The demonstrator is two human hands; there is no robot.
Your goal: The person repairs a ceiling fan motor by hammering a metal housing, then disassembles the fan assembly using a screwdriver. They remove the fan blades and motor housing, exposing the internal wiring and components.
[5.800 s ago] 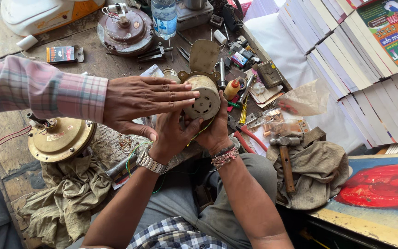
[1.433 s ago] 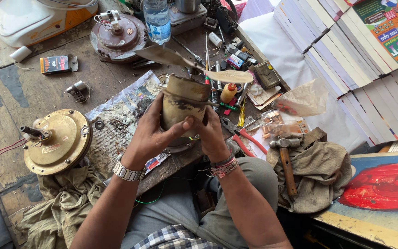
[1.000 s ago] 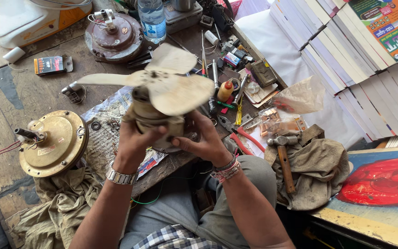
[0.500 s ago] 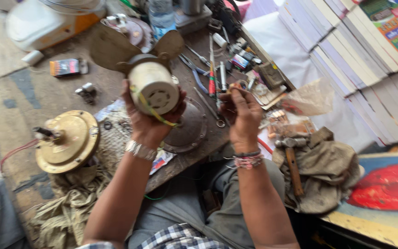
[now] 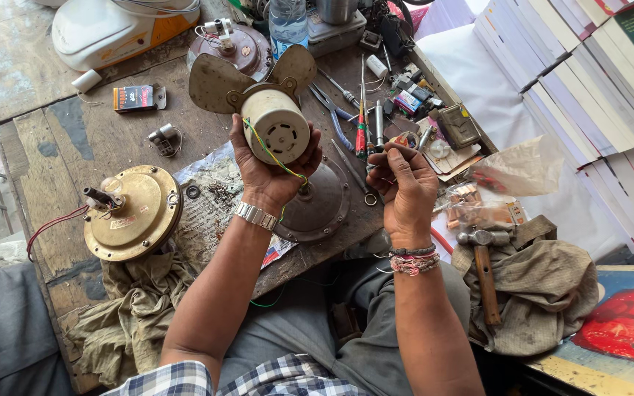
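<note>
We see the left hand (image 5: 273,172) raised above the tabletop (image 5: 53,147), its fingers wrapped around a cream fan motor (image 5: 275,136) whose round end faces up; two dull blades (image 5: 218,82) stick out behind it, and a yellow-green wire (image 5: 277,158) runs down across the palm. The right hand (image 5: 403,192) is just beside it, fingers curled loosely, thumb and forefinger pinching something thin that we cannot make out. Under both hands lies a grey metal cover (image 5: 321,209). A brass-coloured motor (image 5: 132,213) sits to the left on a rag (image 5: 137,315), and a hammer (image 5: 483,268) lies to the right.
</note>
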